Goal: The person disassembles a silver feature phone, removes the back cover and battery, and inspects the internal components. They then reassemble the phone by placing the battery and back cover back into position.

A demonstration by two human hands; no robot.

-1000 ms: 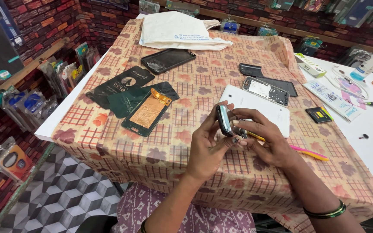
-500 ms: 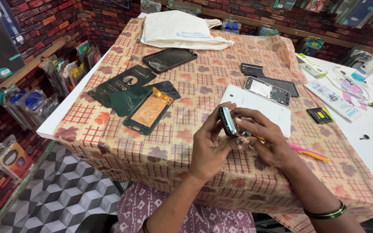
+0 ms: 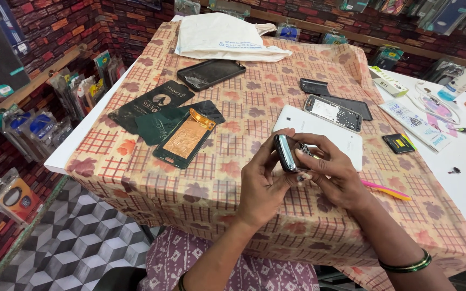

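Note:
Both hands hold a small dark phone (image 3: pixel 287 152) on edge above the front of the table. My left hand (image 3: pixel 262 186) grips it from the left, thumb along its side. My right hand (image 3: pixel 333 175) holds the other side, fingers curled over its top, a green bangle on the wrist. Just behind the hands lies a white phone back cover (image 3: pixel 324 134). A pink and yellow prying tool (image 3: pixel 386 189) rests on the checked floral tablecloth (image 3: pixel 190 188) to the right of my right hand.
A screen panel with a copper back (image 3: pixel 186 138) and dark flat packets (image 3: pixel 152 105) lie at left. A black phone case (image 3: pixel 211 73), a white cloth bag (image 3: pixel 222 37), a phone frame (image 3: pixel 333 112), a small battery (image 3: pixel 398 143) and packets (image 3: pixel 413 116) lie further back and right.
The hands have turned the small phone slightly and my right fingers have shifted over its top edge. Everything on the table stays where it was.

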